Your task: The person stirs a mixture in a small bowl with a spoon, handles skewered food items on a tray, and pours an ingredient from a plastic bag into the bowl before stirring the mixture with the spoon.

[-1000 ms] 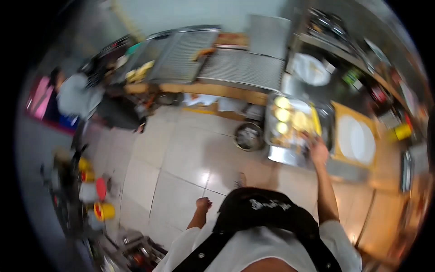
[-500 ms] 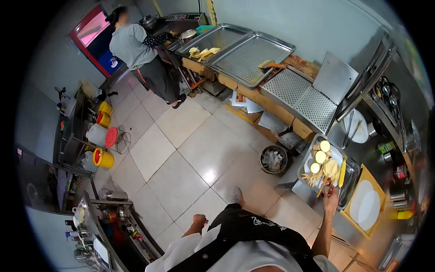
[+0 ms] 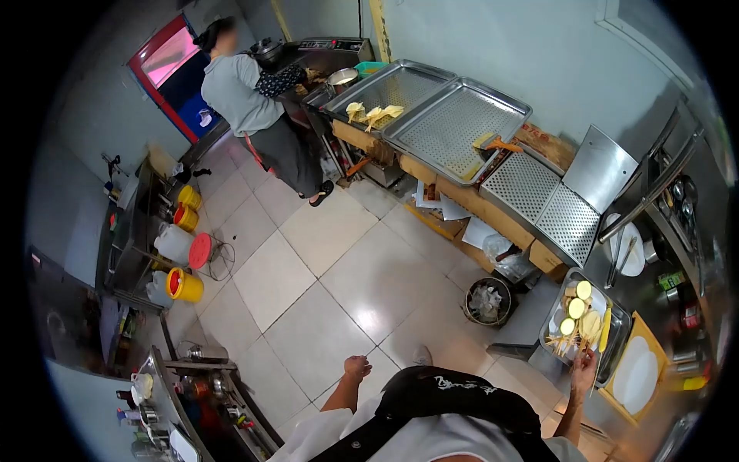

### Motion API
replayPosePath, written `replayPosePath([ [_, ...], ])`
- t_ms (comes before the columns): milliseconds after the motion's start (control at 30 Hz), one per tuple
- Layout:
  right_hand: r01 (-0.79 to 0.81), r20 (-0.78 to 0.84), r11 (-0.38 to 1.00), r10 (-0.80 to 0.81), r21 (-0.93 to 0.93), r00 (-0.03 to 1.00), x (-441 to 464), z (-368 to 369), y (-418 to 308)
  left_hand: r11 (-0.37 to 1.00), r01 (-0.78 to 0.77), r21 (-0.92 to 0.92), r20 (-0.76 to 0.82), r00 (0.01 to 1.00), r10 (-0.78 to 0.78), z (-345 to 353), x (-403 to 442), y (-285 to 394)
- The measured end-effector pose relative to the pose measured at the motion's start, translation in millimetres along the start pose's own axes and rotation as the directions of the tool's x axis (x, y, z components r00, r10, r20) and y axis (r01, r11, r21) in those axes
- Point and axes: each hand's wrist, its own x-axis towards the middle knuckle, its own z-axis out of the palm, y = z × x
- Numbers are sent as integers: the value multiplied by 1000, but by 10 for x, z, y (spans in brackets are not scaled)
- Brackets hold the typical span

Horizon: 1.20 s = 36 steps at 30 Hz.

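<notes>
A red-topped stool (image 3: 200,251) stands beside a yellow bucket (image 3: 188,287); a person (image 3: 245,100) stands near a red-framed door (image 3: 177,86).

The tray (image 3: 620,327) is smooth, shiny metal; just beyond its right edge, the frame (image 3: 645,332) looks like matt wood around smooth white plates (image 3: 637,371); above the bench's (image 3: 419,174) wood-like front edge, the perforated tray (image 3: 462,123) is glinting metal; the floor tiles (image 3: 346,300) are glossy; the apron (image 3: 458,400) is matt cloth.
</notes>
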Motion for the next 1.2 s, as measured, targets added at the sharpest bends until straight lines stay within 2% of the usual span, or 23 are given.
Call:
replayPosePath([
  [33,70,-57,987,-79,-145,995,66,10,186,1000,12,-1,-42,999,-12,-2,14,13],
  [100,103,-93,987,-115,-123,989,213,16,546,997,77,-1,-12,997,-77,-80,223,-58],
  [167,101,-110,987,-115,-122,987,195,37,591,991,129,33,-22,992,-128,-154,280,-106],
  [267,105,-155,989,-121,-107,980,125,89,447,969,201,-140,171,969,-177,-387,460,-316],
  [300,99,-162,989,-116,-109,980,144,100,500,990,94,103,154,982,-109,-414,493,-345],
  [333,97,-165,987,-118,-131,979,157,107,511,939,-8,343,136,990,-41,-413,434,-314],
  [400,89,-171,980,-120,-176,978,151,101,548,979,203,-30,74,977,-200,-375,193,-193],
  [467,103,-151,988,-121,-117,981,160,124,573,993,-1,114,203,979,-22,-515,436,-243],
  [500,105,-145,990,-118,-90,982,115,121,439,906,-317,281,334,917,217,-662,683,-363],
  [533,107,-139,992,-115,-64,984,84,131,343,734,-608,303,454,769,450,-716,747,-370],
  [567,85,-163,990,-104,-115,981,105,141,380,548,-790,274,532,599,599,-725,716,-328],
  [667,19,-121,993,-33,-113,992,127,117,395,313,-886,342,556,459,693,-819,857,-326],
  [733,32,-113,990,-48,-136,992,154,120,390,293,-881,371,533,461,710,-855,871,-311],
  [867,10,-127,972,-41,-235,991,162,101,390,480,-812,332,478,584,657,-848,828,-273],
  [1000,-42,-162,967,1,-252,987,165,120,382,567,-745,351,449,665,597,-880,747,-379],
  [1067,-32,-167,957,-18,-290,986,107,106,409,549,-733,402,426,680,597,-945,710,-532],
  [1100,-21,-168,952,-32,-305,985,110,112,391,502,-754,422,428,655,623,-954,651,-598],
  [1133,-7,-171,949,-50,-316,984,139,131,382,225,-639,736,521,746,414,-1010,628,-512],
  [1167,29,-170,957,-81,-290,982,142,139,387,-193,-552,811,582,793,180,-1119,716,-497],
  [1200,31,-178,951,-89,-306,980,155,155,401,-222,-559,799,602,744,291,-1160,690,-510],
])
